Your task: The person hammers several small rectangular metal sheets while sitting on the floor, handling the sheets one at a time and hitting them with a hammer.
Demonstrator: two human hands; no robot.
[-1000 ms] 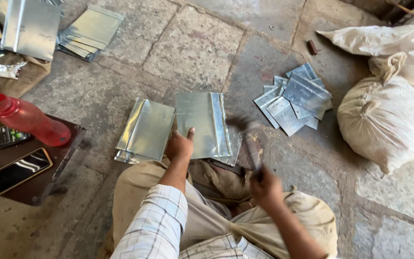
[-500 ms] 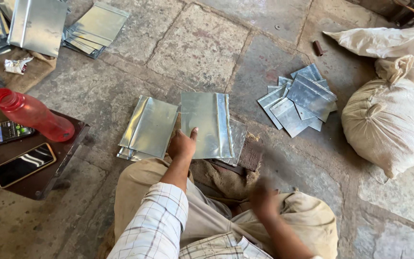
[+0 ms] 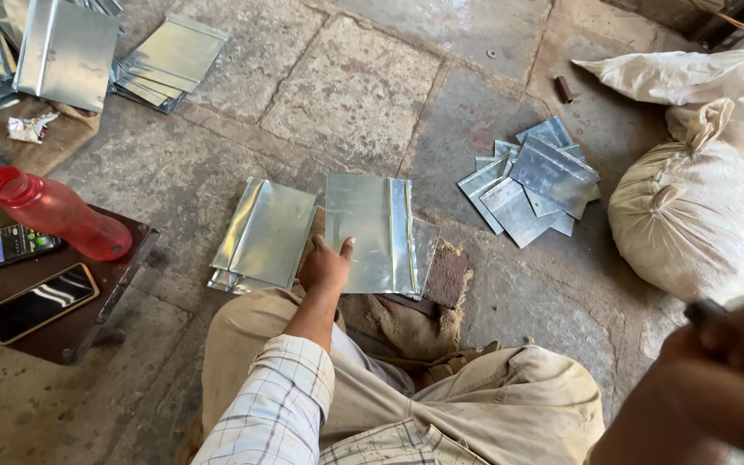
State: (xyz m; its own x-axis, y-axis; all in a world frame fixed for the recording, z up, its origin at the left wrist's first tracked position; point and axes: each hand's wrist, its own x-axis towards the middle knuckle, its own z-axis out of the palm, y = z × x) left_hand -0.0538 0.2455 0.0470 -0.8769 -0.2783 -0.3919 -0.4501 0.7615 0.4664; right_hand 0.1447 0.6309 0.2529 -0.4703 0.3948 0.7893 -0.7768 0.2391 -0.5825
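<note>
My left hand (image 3: 325, 265) rests on the near left edge of a shiny metal sheet (image 3: 370, 231) that lies flat on the stone floor in front of my knees, its right side folded into a narrow strip. A stack of similar bent sheets (image 3: 265, 234) lies just left of it. My right hand (image 3: 721, 366), blurred, is raised close to the camera at the lower right and is closed round a dark handle (image 3: 704, 312); the rest of the tool is hidden. A rusty block (image 3: 447, 277) on sacking sits by the sheet's right edge.
A pile of small cut sheets (image 3: 534, 179) lies further right, beside tied white sacks (image 3: 691, 215). At the left, a dark tray (image 3: 62, 320) holds a red bottle (image 3: 55, 212) and two phones (image 3: 40, 301). More sheets (image 3: 165, 60) are stacked at the top left.
My right hand has swung from over the sheet's right edge back and up to the lower right, close to the camera. My left hand has stayed on the sheet.
</note>
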